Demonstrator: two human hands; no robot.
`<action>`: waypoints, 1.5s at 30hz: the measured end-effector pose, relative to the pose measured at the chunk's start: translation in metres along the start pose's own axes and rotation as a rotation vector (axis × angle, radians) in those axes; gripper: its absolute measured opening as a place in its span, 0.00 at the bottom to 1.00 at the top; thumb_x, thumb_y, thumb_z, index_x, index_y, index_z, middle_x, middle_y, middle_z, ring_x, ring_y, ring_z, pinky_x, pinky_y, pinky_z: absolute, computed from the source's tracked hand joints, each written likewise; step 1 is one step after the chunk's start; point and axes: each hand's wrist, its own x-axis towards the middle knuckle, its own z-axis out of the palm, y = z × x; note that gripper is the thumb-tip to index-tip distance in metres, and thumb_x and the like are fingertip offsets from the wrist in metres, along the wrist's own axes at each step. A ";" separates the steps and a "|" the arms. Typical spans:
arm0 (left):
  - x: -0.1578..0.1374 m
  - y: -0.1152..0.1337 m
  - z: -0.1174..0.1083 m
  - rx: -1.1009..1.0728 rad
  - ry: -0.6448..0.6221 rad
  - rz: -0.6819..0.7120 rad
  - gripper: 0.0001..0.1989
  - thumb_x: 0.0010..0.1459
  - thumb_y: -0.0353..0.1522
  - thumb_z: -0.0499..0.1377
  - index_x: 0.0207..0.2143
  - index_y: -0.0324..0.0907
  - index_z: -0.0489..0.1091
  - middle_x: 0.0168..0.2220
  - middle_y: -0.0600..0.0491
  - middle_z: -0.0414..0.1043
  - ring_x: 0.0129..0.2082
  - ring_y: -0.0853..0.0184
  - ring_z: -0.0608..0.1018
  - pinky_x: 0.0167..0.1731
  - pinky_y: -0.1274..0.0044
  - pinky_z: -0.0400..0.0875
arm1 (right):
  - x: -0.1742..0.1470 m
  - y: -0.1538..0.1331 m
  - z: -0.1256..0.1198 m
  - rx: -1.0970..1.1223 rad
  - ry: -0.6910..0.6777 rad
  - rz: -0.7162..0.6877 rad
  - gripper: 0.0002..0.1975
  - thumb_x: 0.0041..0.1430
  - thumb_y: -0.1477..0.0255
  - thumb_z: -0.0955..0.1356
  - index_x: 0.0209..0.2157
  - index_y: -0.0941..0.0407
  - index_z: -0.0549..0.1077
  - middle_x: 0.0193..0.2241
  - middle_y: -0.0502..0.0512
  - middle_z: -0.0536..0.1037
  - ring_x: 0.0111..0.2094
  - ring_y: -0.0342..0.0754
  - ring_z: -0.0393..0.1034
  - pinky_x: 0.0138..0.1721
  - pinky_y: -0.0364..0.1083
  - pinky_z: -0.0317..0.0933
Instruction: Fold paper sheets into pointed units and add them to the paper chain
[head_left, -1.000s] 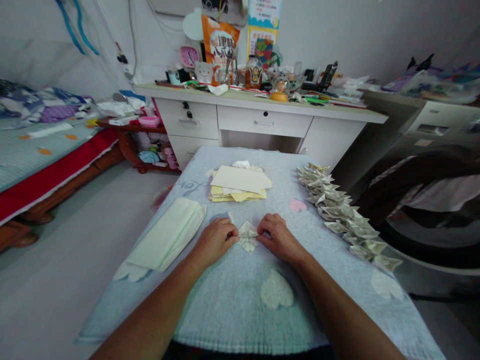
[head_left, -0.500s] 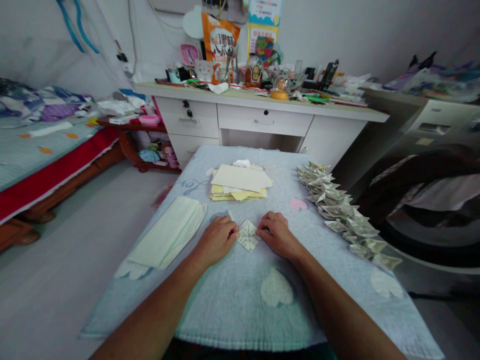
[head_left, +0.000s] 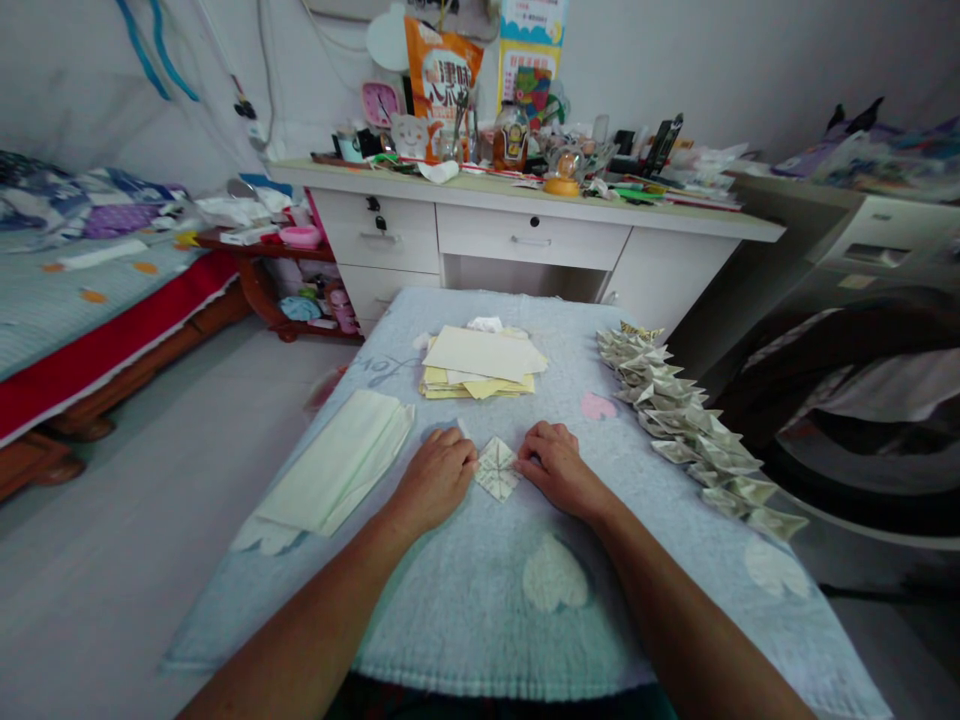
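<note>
A small folded paper square (head_left: 497, 470) lies on the cloth-covered table, turned like a diamond, with crease lines meeting in its middle. My left hand (head_left: 444, 470) pinches its left corner, fingers curled. At the right corner, my right hand (head_left: 553, 464) grips the paper between thumb and bent fingers. Left of my left hand rests a stack of pale green paper sheets (head_left: 337, 460). Beyond the hands sits a pile of cream and yellow paper (head_left: 484, 360). Rows of folded paper boats (head_left: 686, 420) stand along the table's right side.
The blue cloth (head_left: 480, 600) covers the table up to its edges. Behind it is a white desk (head_left: 532, 235) crowded with jars and packets. A washing machine (head_left: 862, 250) stands at the right. A bed (head_left: 97, 310) and a low red-brown shelf (head_left: 262, 262) are at the left.
The view has shifted very slightly. Both hands stay at the corners of the folded paper square, with no clear movement.
</note>
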 end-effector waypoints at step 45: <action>0.000 0.003 0.007 0.074 0.093 -0.113 0.09 0.57 0.29 0.53 0.26 0.41 0.70 0.32 0.49 0.66 0.38 0.61 0.68 0.40 0.70 0.62 | 0.006 -0.006 0.016 -0.201 0.090 0.136 0.10 0.62 0.68 0.65 0.29 0.56 0.73 0.38 0.59 0.70 0.41 0.53 0.59 0.40 0.51 0.51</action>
